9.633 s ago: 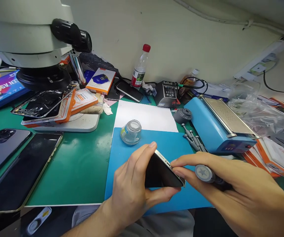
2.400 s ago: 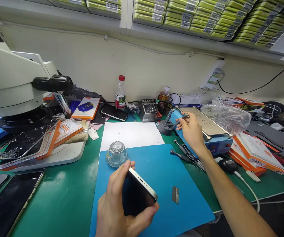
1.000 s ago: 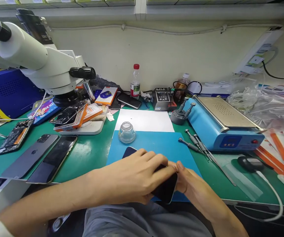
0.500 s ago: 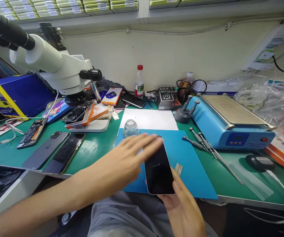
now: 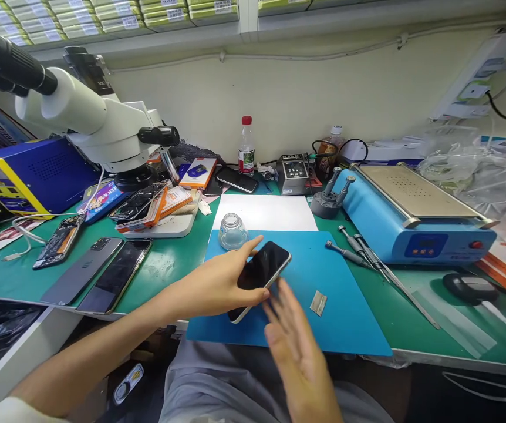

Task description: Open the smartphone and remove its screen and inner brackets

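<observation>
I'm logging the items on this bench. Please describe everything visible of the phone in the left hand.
The phone has a glossy, dark screen facing up, rounded corners and a pale rim that looks like metal. No lit image shows on the screen, and its back is hidden. It slants over the blue mat, its far end toward the right. The left hand grips it across, covering part of it; the right hand is close beside it, contact unclear.

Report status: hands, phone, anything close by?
Left hand gripping phone, screen facing camera. Right hand open beside it, contact unclear. Glass jar close beyond left hand, on blue mat.
</observation>
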The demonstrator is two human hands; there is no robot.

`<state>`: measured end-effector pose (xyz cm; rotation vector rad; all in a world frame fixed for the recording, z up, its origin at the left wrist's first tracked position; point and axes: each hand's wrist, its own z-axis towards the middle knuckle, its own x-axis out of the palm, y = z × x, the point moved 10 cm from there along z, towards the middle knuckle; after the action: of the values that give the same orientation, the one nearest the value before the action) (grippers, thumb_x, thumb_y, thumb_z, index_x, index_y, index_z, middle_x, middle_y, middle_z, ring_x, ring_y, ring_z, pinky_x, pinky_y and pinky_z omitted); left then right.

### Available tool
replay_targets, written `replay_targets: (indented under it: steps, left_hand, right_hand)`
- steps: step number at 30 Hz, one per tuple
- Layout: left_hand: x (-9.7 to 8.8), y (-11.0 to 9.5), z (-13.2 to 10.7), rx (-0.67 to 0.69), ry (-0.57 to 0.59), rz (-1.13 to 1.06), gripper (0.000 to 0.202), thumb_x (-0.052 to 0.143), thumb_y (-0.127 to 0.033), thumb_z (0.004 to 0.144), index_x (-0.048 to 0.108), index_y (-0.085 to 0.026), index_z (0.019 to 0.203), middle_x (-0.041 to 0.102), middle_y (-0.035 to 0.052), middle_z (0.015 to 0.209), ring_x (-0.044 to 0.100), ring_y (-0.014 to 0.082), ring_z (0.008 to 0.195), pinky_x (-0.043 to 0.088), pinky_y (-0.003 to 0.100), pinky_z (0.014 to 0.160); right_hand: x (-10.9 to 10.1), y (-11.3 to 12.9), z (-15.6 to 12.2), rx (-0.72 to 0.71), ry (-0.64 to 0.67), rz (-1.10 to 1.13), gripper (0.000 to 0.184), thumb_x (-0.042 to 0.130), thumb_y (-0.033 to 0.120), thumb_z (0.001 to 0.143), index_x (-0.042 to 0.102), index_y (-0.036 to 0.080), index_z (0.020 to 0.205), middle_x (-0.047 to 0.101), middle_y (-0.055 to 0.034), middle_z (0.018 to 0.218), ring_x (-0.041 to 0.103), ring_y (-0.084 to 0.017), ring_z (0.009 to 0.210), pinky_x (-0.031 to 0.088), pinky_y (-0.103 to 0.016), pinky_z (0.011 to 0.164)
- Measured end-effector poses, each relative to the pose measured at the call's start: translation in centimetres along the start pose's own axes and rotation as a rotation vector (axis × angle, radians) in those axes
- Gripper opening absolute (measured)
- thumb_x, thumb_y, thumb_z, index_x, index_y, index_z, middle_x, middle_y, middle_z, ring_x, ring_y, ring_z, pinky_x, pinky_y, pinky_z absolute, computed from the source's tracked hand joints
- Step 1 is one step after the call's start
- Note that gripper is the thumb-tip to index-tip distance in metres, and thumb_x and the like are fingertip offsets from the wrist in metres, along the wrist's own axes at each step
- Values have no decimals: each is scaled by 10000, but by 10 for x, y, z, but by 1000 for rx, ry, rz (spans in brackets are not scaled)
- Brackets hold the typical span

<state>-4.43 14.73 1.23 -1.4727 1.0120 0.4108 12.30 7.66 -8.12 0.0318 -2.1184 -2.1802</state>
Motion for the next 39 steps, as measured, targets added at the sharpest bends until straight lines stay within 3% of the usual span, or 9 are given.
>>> replay_targets:
  steps: [3,6,8,11,15,24,27,32,39]
  left_hand:
    - [4,-6,4,19,78,141,1108,865,-524,975,320,-293,1912,832,173,1433,852,405,1211,676,454,943]
    - [12,-12,9,89,108,274,1115,889,-279,940,330,-280,1905,785,199,1528,801,427,1355,648,457,1016]
    - [17,-12,10,140,116,332,1106,888,-171,938,337,-247,1894,712,209,1665,715,426,1514,611,487,1147]
    - [19,-4,8,187,127,377,1102,968,-228,948,365,-211,1870,640,213,1750,681,410,1566,601,497,1204]
    - [15,9,1,229,104,417,940,958,-301,1001,474,-231,1804,691,169,1687,682,393,1568,625,493,1184]
    - [10,18,-7,319,55,390,769,878,-316,1081,516,-280,1758,715,85,1720,740,301,1531,641,440,1205]
    - [11,16,-11,347,54,383,690,822,-276,1103,548,-274,1737,686,95,1756,726,323,1559,638,462,1229]
    - [11,9,-14,356,64,353,622,723,-251,1128,571,-248,1731,673,130,1763,724,360,1560,651,484,1209]
    - [-7,19,-2,261,90,165,586,649,-366,1154,586,-280,1730,809,104,1586,825,346,1380,657,450,1116]
  right_hand:
    - [-48,21,20,-85,-136,-172,733,689,650,1145,485,457,1822,529,-52,1873,607,-326,1666,562,-555,1359]
    - [-70,32,42,-135,-200,-337,658,681,689,1131,630,390,1715,649,-78,1762,661,-339,1590,582,-566,1329]
    - [-71,32,52,-151,-209,-416,626,652,700,1137,669,373,1671,712,-87,1683,745,-327,1459,660,-529,1218]
    - [-67,29,55,-163,-215,-494,608,597,701,1157,683,353,1648,779,-93,1576,813,-307,1318,718,-486,1095]
    - [-67,32,53,-146,-190,-560,577,581,677,1172,698,345,1630,822,-76,1509,815,-304,1363,728,-465,1101]
    - [-75,29,52,-136,-195,-617,560,579,705,1168,707,391,1614,836,-40,1491,820,-306,1376,729,-473,1116]
    - [-77,31,52,-124,-193,-632,572,588,709,1163,719,375,1609,846,-48,1471,824,-311,1371,736,-455,1095]
    - [-75,34,51,-125,-199,-638,541,624,703,1150,722,415,1598,856,-12,1452,829,-280,1364,757,-343,920]
    - [-78,29,49,-111,-208,-615,584,622,718,1149,697,404,1635,840,-38,1487,826,-303,1362,755,-413,998]
